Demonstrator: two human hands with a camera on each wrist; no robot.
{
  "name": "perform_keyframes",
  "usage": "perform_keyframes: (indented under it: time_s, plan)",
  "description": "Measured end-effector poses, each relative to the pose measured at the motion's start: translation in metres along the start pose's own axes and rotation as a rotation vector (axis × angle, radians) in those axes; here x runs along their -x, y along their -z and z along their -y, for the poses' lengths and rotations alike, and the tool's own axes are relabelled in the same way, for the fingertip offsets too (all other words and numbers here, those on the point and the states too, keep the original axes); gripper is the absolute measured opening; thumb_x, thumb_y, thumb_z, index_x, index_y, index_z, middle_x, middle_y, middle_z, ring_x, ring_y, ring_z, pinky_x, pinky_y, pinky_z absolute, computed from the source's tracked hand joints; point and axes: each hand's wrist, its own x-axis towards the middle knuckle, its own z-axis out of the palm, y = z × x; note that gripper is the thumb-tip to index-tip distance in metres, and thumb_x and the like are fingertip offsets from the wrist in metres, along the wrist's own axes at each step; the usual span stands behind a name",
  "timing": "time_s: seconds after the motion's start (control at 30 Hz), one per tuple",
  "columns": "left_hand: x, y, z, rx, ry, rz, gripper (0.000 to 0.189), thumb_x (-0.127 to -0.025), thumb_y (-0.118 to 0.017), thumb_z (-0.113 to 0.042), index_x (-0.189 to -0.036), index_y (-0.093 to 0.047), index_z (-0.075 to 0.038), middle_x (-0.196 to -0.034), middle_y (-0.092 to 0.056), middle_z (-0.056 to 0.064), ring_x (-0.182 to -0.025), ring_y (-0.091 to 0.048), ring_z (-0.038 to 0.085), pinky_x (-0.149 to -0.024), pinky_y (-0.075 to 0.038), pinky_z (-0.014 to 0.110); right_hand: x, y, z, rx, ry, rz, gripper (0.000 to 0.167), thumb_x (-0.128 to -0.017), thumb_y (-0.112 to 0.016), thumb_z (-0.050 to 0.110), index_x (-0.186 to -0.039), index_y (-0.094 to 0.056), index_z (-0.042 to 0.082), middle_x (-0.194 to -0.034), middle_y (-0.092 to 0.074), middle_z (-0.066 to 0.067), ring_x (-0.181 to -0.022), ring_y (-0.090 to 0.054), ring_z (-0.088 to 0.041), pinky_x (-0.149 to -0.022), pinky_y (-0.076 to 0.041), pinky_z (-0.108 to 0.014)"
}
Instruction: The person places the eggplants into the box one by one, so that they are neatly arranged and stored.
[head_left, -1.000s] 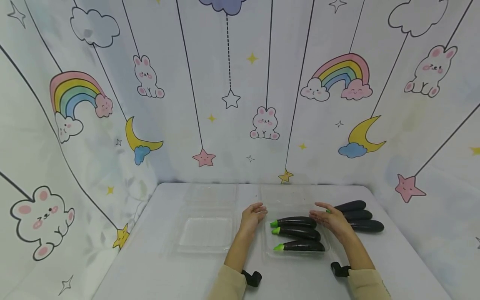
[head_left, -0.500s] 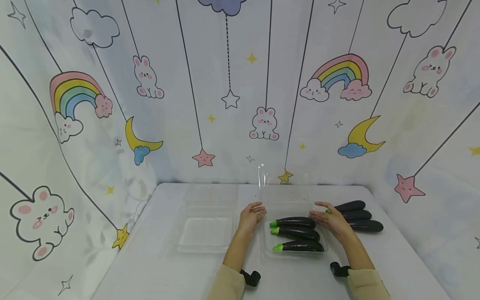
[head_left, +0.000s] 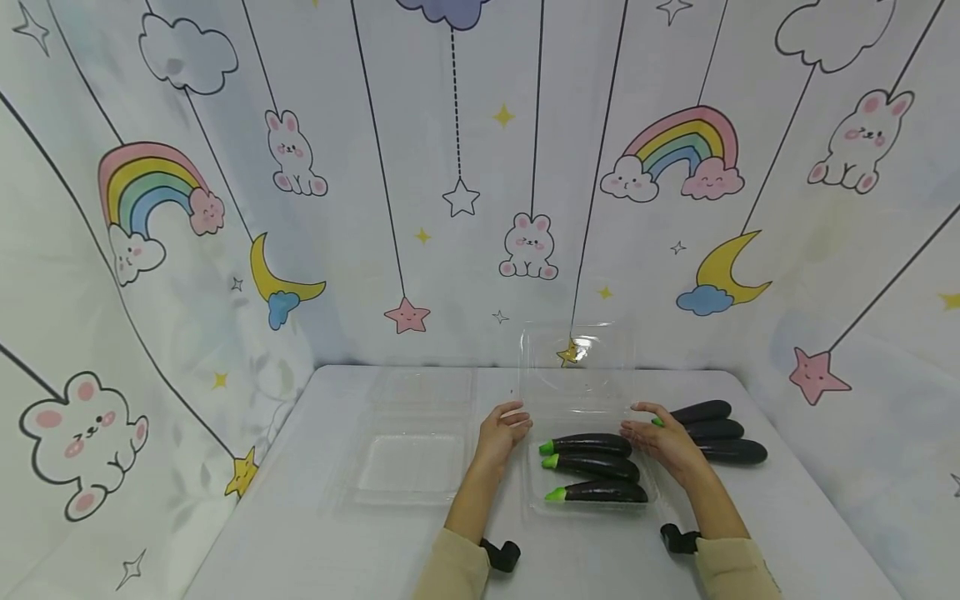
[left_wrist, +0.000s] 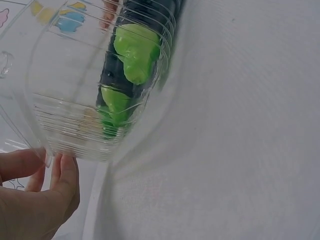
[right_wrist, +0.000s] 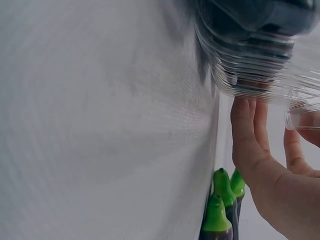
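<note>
A clear plastic clamshell box [head_left: 531,507] stands in front of me with its lid [head_left: 543,387] raised at the back. Three dark eggplants [head_left: 600,492] lie across it, green stem ends to the left. My left hand [head_left: 504,433] is at the box's back left corner; in the left wrist view its thumb and fingers pinch the plastic edge. My right hand [head_left: 667,437] is at the back right corner. Its thumb and fingers sit either side of the plastic flange in the right wrist view, pinching it.
Several more eggplants [head_left: 731,452] lie to the right, behind my right hand, partly hidden by it. A second clear plastic box [head_left: 408,500] lies open on the left of the white table [head_left: 277,533]. A patterned cloth wall [head_left: 360,250] rises behind the table.
The box's lid has swung up from lying flat at the back to a raised tilt. Both hands have stayed almost in place, and the eggplants have not moved.
</note>
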Motion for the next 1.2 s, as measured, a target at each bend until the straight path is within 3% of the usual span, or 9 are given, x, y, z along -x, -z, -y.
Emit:
perform_keyframes:
  time_s: [0.63,0.93,1.03,1.2]
  plan:
    - [0.0014,0.0004,-0.0007,0.032,-0.009,-0.001,0.044,-0.095,-0.064,0.011,-0.137,-0.054,0.003,-0.128,-0.064,0.032,-0.119,-0.067,0.039,-0.101,-0.055,0.039,-0.0021,0.0016,-0.0036,-0.035,0.007,-0.002,0.051,-0.109,-0.056,0.015,-0.15,-0.031,-0.002,-0.135,-0.065,-0.025,-0.117,-0.07,-0.02,-0.096,-0.055,-0.027]
    - [-0.0006,0.0015,0.0002,0.019,-0.004,-0.014,0.032,-0.095,-0.065,0.009,-0.125,-0.058,0.0,-0.122,-0.067,0.024,-0.112,-0.07,0.032,-0.094,-0.056,0.032,-0.0024,0.0059,-0.0055,-0.064,0.007,0.019,0.053,-0.108,-0.057,0.012,-0.152,-0.032,-0.005,-0.133,-0.067,-0.024,-0.117,-0.07,-0.021,-0.098,-0.056,-0.03]
    - [-0.0006,0.0018,0.0011,0.007,-0.009,-0.027,0.029,-0.093,-0.063,0.011,-0.119,-0.058,0.0,-0.119,-0.066,0.022,-0.103,-0.068,0.027,-0.086,-0.055,0.027,-0.0014,0.0058,-0.0055,-0.04,-0.001,0.001,0.059,-0.105,-0.063,0.011,-0.153,-0.033,-0.006,-0.133,-0.067,-0.021,-0.115,-0.07,-0.019,-0.097,-0.056,-0.03]
    - [0.0006,0.0015,0.0015,0.014,-0.019,-0.038,0.033,-0.084,-0.053,0.02,-0.114,-0.057,0.006,-0.122,-0.063,0.023,-0.105,-0.064,0.028,-0.079,-0.05,0.026,0.0023,0.0036,-0.0018,0.094,-0.057,-0.083,0.058,-0.097,-0.076,0.029,-0.145,-0.051,0.01,-0.129,-0.067,-0.007,-0.109,-0.065,-0.015,-0.089,-0.054,-0.031]
